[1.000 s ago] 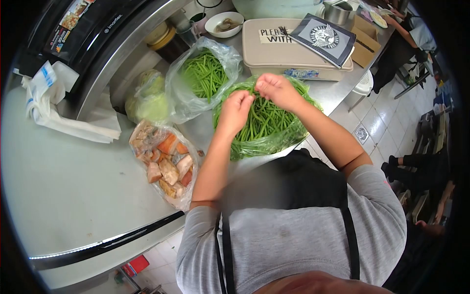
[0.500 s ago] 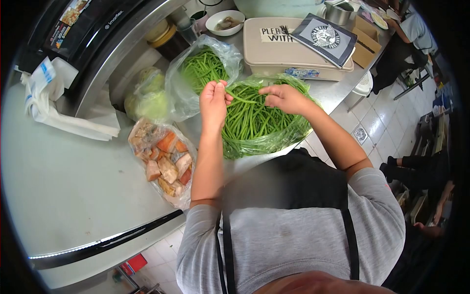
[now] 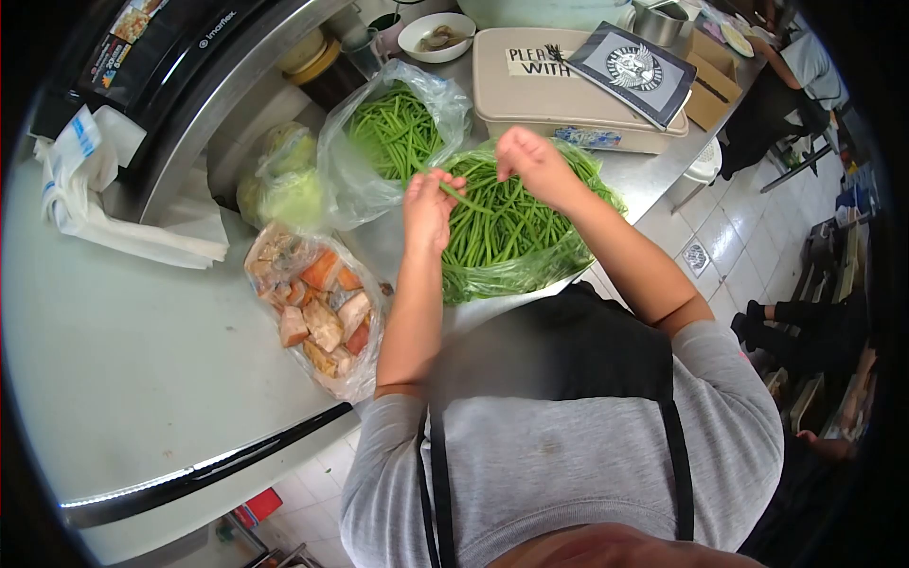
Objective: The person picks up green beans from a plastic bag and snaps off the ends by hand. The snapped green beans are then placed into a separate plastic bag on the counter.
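Note:
My left hand (image 3: pixel 431 210) pinches green beans at the left edge of a large open plastic bag full of long green beans (image 3: pixel 511 222). One bean sticks out from its fingers to the right. Raised above the upper part of that bag is my right hand (image 3: pixel 532 163), its fingers curled together; whatever they hold, if anything, is too small to make out. Just up and left of my left hand lies a second clear bag with green beans (image 3: pixel 393 133).
Bagged meat chunks (image 3: pixel 324 317) and a bag of pale green vegetables (image 3: pixel 289 180) lie left. Behind stand a lidded beige box (image 3: pixel 521 85) with a dark notebook (image 3: pixel 630 74), a white bowl (image 3: pixel 436 40) and a cardboard box (image 3: pixel 710 80). Other people are at the right.
My right hand has moved up and slightly left, away from the beans. My left hand has shifted a little right and down, and its fingers have changed position.

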Motion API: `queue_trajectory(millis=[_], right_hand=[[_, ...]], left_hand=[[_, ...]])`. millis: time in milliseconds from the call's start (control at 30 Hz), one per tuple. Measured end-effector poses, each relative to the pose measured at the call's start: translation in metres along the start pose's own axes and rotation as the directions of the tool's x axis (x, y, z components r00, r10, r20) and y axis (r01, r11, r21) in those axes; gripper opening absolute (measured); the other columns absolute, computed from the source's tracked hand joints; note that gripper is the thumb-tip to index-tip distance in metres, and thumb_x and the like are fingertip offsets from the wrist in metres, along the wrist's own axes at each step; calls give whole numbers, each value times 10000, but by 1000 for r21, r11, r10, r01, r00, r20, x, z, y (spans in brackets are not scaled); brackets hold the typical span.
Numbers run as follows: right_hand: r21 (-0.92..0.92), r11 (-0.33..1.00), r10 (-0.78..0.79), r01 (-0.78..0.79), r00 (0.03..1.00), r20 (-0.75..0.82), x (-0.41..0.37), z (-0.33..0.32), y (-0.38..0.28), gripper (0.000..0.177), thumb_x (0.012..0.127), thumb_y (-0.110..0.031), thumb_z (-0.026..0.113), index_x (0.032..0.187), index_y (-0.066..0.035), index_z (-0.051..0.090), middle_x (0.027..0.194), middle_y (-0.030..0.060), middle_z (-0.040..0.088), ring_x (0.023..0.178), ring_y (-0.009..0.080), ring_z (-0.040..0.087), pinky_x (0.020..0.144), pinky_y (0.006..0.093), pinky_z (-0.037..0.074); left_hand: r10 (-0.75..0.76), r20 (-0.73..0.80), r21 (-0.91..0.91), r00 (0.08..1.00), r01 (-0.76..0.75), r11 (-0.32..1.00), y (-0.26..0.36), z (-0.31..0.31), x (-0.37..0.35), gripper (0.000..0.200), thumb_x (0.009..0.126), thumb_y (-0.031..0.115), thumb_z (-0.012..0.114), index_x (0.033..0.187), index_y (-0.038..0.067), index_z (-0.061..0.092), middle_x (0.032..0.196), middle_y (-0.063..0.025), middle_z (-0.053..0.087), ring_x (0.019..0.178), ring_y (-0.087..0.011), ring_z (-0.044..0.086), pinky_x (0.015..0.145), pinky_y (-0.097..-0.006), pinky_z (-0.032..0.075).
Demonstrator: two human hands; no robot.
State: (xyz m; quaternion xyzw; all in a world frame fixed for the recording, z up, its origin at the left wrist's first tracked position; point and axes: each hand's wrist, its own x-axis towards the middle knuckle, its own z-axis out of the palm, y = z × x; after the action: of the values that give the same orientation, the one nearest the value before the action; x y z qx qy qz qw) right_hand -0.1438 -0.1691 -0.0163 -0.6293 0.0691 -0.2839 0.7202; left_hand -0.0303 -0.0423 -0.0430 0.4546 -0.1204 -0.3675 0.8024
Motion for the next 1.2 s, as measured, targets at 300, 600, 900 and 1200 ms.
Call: queue_trajectory(millis=[300,600,900,1200], right_hand=[[-904,424,188,52,972,143,-13,13,61,197,698,-260,572,761,-74,551,703,110,571,676,269,562,602,376,437],[-120,964,243,-239,970,23,0,7,17,165,795,-181,486,738,-28,511,577,2,508,490,87,469,479,220,393],[-335,875,418,-350,894,159,-16,-6,24,285,773,-315,552,750,-32,537,602,9,511,533,80,471,504,214,401],[-272,962,92,-39,978,189,-9,7,17,122,800,-156,481,768,-44,519,625,16,519,553,92,474,524,228,394]], left_hand=[[-14,7,527,1000,8,850,-1,-25,-4,133,795,138,499,869,29,521,606,22,467,544,-68,427,520,-222,374],[-55,329,628,943,-175,758,-11,12,-10,124,796,91,490,863,11,559,722,7,550,618,-47,469,566,-197,386],[37,113,316,993,-71,946,0,20,-3,90,825,129,466,852,52,506,637,8,481,495,-43,411,425,-162,312],[-54,-3,231,999,53,972,1,12,-4,62,799,111,439,830,66,467,722,-22,514,559,-108,455,460,-241,345]])
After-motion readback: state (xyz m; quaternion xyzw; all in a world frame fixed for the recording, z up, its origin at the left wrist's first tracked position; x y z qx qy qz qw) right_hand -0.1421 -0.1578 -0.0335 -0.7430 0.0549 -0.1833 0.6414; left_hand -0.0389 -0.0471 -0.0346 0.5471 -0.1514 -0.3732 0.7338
